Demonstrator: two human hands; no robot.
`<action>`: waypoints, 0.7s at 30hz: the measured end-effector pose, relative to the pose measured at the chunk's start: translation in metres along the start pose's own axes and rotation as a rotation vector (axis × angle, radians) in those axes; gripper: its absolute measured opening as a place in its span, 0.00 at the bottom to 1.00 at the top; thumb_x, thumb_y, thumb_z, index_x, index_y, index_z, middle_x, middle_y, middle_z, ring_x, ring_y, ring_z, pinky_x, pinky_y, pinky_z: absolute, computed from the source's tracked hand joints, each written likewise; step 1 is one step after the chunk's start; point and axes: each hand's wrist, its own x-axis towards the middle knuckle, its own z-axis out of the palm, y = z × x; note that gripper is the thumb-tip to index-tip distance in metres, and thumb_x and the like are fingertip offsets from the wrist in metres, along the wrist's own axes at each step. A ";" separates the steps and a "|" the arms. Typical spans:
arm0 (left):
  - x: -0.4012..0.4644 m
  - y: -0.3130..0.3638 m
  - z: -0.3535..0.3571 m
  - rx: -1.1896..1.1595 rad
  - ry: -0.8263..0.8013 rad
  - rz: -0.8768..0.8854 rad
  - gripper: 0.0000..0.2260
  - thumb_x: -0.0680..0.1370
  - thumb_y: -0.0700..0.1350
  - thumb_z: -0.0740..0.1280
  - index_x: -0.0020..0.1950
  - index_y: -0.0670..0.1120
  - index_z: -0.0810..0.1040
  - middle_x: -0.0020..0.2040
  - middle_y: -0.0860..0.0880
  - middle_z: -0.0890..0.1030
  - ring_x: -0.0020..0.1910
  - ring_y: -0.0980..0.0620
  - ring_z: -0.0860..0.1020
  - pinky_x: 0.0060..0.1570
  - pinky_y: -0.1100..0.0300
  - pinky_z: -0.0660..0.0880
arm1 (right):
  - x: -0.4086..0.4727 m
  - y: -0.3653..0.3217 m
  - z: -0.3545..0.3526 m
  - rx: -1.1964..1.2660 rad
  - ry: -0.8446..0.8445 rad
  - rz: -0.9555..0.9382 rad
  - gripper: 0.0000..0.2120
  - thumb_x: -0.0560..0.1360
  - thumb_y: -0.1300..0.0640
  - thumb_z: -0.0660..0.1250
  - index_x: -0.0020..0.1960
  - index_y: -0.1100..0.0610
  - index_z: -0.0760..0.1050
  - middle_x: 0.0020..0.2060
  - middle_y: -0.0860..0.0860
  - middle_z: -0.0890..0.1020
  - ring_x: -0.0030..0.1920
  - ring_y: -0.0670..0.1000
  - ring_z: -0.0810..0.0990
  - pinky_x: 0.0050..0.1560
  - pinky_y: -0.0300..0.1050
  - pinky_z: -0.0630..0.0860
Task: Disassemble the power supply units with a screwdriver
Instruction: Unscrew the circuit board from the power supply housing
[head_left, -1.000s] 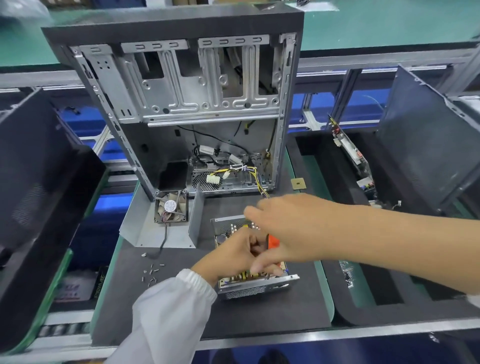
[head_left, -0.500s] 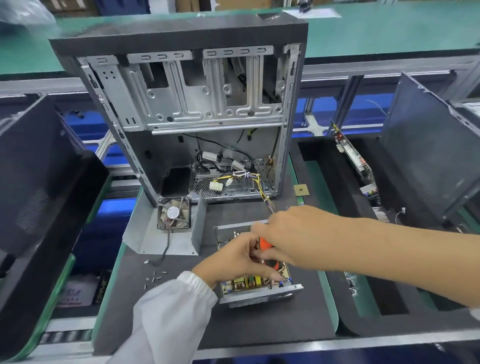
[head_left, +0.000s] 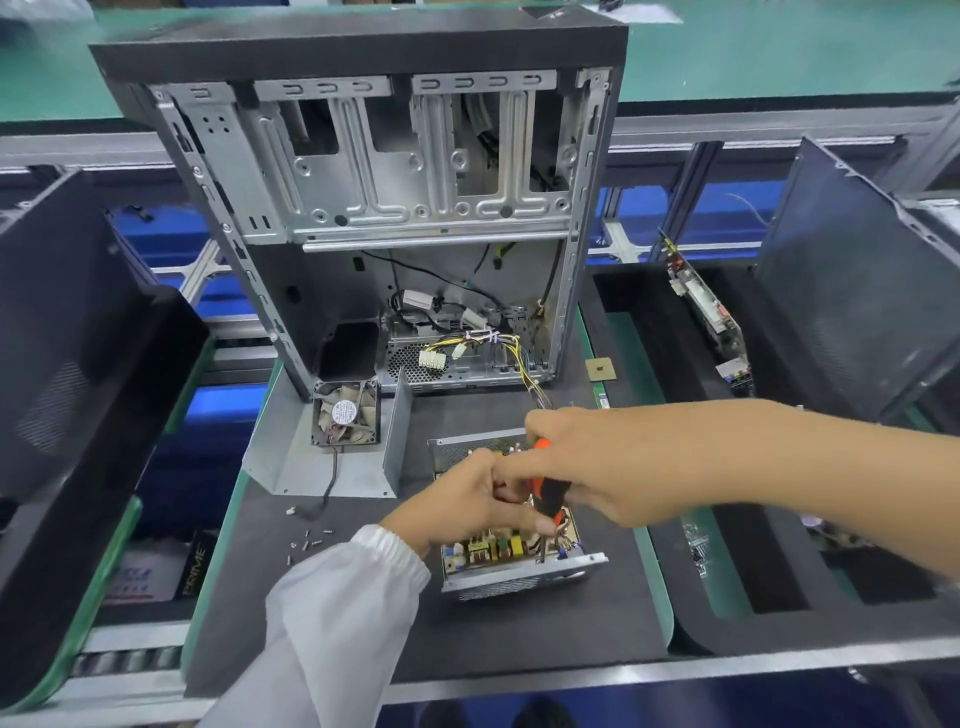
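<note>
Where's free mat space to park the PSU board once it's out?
Best patch: bare mat between the power supply unit and the near rail. Smaller strip right of the unit, up to the mat's green edge. Crowded: loose screws to the left, metal cover with fan behind them, computer case at the back.

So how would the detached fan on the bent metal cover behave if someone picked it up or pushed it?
The fan looks like a rigid plastic frame, probably light. It lies flat, so it should slide on the metal cover rather than tip. Its thin cable trails loose and would likely drag or snag.
</note>
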 end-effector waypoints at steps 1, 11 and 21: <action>0.001 0.001 0.002 0.010 0.004 0.009 0.17 0.69 0.38 0.78 0.47 0.30 0.75 0.32 0.40 0.71 0.35 0.48 0.67 0.38 0.60 0.66 | -0.001 0.000 -0.003 0.060 0.011 0.008 0.15 0.78 0.48 0.64 0.61 0.44 0.64 0.49 0.49 0.66 0.46 0.52 0.73 0.45 0.54 0.75; -0.001 -0.004 0.000 0.047 -0.050 0.032 0.11 0.70 0.35 0.76 0.46 0.31 0.78 0.34 0.53 0.77 0.35 0.57 0.74 0.41 0.64 0.71 | 0.001 -0.004 0.005 0.061 -0.015 0.000 0.16 0.77 0.53 0.65 0.62 0.46 0.64 0.51 0.48 0.65 0.40 0.49 0.71 0.41 0.49 0.73; -0.007 0.001 -0.003 0.006 0.020 0.095 0.14 0.70 0.34 0.76 0.46 0.50 0.76 0.33 0.46 0.56 0.32 0.50 0.56 0.32 0.62 0.59 | 0.011 0.002 0.010 0.071 0.213 0.105 0.11 0.78 0.45 0.61 0.54 0.52 0.71 0.44 0.48 0.72 0.51 0.53 0.76 0.52 0.53 0.75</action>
